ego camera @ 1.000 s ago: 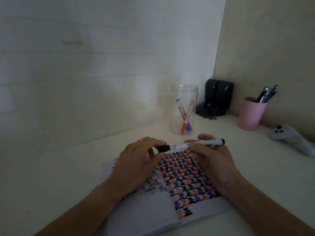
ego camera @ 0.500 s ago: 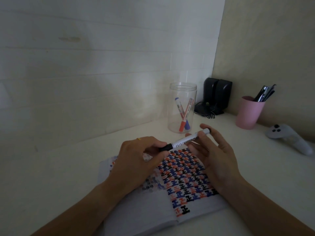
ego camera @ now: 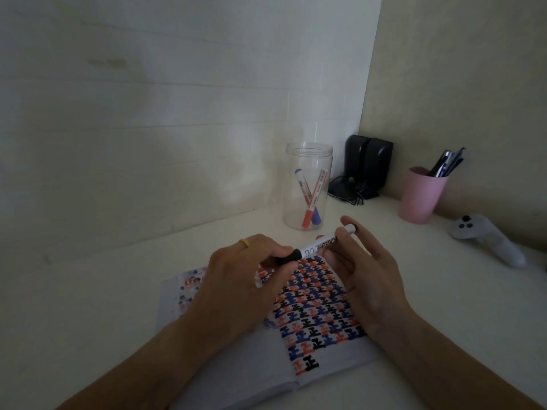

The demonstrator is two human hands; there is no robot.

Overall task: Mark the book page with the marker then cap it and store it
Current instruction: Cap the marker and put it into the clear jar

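An open book (ego camera: 319,318) lies on the desk, its right page covered with rows of black, blue and red marks. Above it I hold a white marker (ego camera: 318,247) with a black cap, tilted up to the right. My left hand (ego camera: 245,279) pinches the black cap end (ego camera: 291,257). My right hand (ego camera: 364,276) grips the white barrel near its far end. Whether the cap is fully seated I cannot tell. A clear plastic jar (ego camera: 307,187) behind the book holds a red and a blue marker.
A pink cup (ego camera: 420,195) with pens stands at the right by the wall. Black speakers (ego camera: 368,167) with cables sit in the corner. A white game controller (ego camera: 485,238) lies at the far right. The white desk (ego camera: 88,306) meets walls behind and to the right.
The marker has tilted from nearly level to slanting up to the right. My right hand shifted its grip along the barrel; my left hand stays on the cap end.
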